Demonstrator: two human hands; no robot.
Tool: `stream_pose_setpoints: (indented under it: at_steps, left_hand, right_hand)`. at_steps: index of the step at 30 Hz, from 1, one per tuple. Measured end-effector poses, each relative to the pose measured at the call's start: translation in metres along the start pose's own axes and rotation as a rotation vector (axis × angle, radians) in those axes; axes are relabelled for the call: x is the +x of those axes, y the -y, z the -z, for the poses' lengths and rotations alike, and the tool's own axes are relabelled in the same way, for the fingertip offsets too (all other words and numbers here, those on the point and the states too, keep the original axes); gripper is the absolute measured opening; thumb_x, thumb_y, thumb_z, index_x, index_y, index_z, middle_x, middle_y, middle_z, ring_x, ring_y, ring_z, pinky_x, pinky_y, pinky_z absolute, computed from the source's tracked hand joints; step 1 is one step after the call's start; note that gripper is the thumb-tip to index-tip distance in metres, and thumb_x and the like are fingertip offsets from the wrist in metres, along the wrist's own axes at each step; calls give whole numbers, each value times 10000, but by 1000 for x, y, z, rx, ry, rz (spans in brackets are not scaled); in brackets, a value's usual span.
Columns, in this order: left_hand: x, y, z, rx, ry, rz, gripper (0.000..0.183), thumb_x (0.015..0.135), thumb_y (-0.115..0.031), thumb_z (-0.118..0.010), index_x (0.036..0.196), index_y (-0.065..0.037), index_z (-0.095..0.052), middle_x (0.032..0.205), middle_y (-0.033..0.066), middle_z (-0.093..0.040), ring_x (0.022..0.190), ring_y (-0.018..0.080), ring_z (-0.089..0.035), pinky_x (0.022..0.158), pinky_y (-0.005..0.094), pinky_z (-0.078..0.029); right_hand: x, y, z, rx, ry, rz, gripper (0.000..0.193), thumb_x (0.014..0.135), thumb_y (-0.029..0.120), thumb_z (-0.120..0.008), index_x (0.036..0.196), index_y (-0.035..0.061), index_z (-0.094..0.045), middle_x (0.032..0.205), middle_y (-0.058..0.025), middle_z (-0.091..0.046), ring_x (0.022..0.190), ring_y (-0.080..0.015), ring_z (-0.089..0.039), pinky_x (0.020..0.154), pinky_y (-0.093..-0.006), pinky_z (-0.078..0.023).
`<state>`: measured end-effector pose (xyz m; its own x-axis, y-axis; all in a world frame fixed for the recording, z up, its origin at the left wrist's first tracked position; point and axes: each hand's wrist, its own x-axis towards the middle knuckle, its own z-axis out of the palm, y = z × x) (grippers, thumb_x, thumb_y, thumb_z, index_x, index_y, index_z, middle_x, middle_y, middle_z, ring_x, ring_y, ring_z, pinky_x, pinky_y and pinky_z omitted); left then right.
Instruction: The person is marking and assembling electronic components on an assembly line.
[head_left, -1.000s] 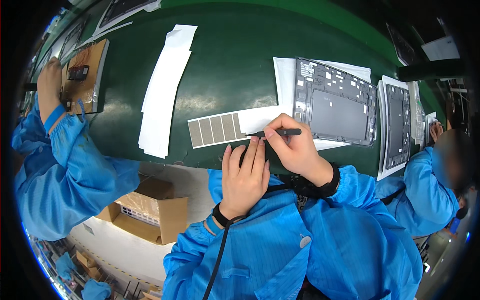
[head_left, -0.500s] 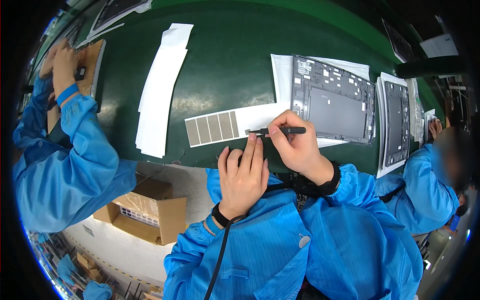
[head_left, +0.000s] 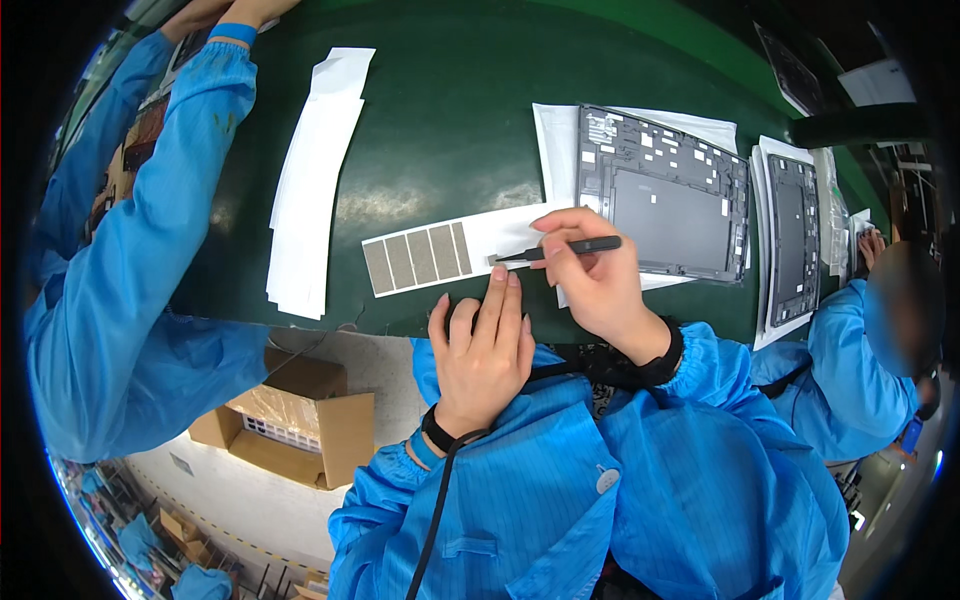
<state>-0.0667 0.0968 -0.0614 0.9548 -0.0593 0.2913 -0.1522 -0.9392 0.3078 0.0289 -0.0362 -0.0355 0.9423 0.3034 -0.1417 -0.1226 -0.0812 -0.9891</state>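
Left hand (head_left: 482, 350) is laid out flat, fingers straight, fingertips at the near edge of a white strip (head_left: 505, 226) with grey patches (head_left: 424, 257); right hand (head_left: 600, 285) is pinching black tweezers (head_left: 597, 244), tips down on the strip by a tiny grey bit, can't tell if they've got hold of it. That same hand blocks the strip's right end and a corner of the dark panel (head_left: 660, 210) on white sheets. Further right there's another panel (head_left: 795, 240), and a stack of white paper (head_left: 315, 185) sits left on the green desk (head_left: 440, 120). Co-worker's blue sleeve (head_left: 190, 190) cuts across the far left, cardboard box (head_left: 347, 440) on the floor
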Motion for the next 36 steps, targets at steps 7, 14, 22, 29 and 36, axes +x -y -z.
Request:
stream_pose_setpoints:
  at_steps: [7,14,22,29,36]
  left_hand:
    - [33,-9,21,-93,-32,54,283,785,-91,-640,1061,-26,-645,1145,76,-623,1002,311,-521,917,435,-396]
    - [108,-40,1,-220,-38,-139,270,794,-48,-623,1054,2,-573,1195,135,-589,1069,341,-527,926,441,-409]
    - [119,-43,-16,-199,97,-87,347,788,-61,-631,1112,18,-534,1270,152,-526,1127,324,-510,950,435,-403]
    - [123,-43,-19,-228,93,-90,306,788,-14,-623,1078,9,-527,1255,170,-546,1040,360,-537,912,425,-428]
    - [123,-46,-22,-186,112,-95,469,788,-17,-608,1238,8,-480,1239,171,-555,1111,342,-519,930,447,-410]
  right_hand:
    - [20,24,85,154,-438,188,151,942,66,-532,1056,-22,-578,752,-21,-577,629,-68,-539,723,-283,-546]
    - [48,-17,87,203,-311,134,125,948,93,-559,1013,-13,-574,824,-28,-605,713,-93,-599,682,-247,-508]
    - [51,-22,86,188,-259,134,130,952,107,-564,1003,-12,-570,840,-29,-610,741,-91,-614,652,-226,-489]
    - [52,-21,84,184,-253,149,122,950,104,-567,982,-12,-577,837,-25,-606,743,-89,-612,648,-225,-487]
    - [49,-18,84,179,-261,122,121,951,106,-569,975,-12,-578,824,-25,-604,747,-86,-613,650,-227,-489]
